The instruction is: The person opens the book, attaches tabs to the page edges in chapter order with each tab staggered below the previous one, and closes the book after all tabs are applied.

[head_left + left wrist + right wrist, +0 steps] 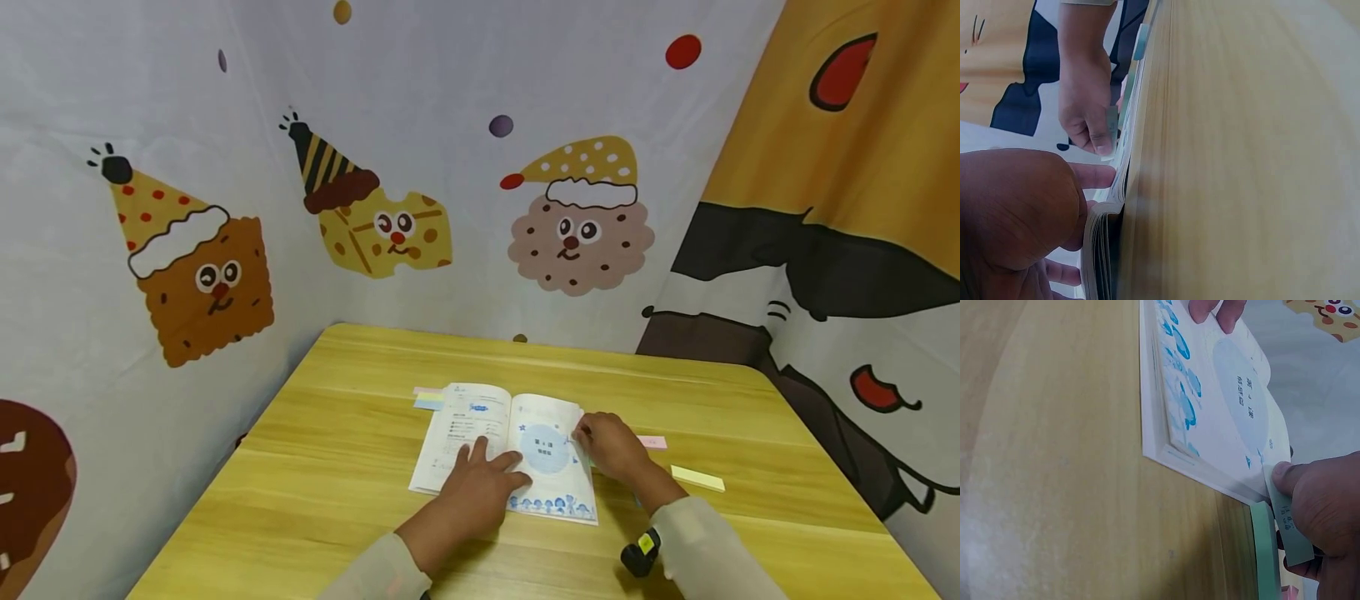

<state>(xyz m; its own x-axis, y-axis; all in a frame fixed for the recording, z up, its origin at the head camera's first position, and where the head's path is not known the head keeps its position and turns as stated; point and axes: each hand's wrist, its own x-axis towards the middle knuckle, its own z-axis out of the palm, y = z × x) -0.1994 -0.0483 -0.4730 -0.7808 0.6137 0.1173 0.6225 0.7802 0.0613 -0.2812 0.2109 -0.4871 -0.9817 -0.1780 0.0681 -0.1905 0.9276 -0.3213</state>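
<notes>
An open book [555, 490] lies on the wooden table, its right page printed with a blue circle and small blue figures. My left hand [480, 492] rests spread across the lower middle of both pages, near the spine. At the right page's outer edge, my right hand [611, 446] pinches a pale green sticky note [1288, 522] between thumb and fingers. Small writing shows on the note, and one end of it touches the page edge. Just beside it is a green sticky-note pad [1264, 550], mostly hidden by the hand in the head view.
Colored tabs [428, 400] stick out from the book's left edge. To the right lie a pink sticky note [652, 442] and a pale yellow strip [697, 477]. A cartoon-printed curtain [465, 312] hangs behind the wooden table [360, 367].
</notes>
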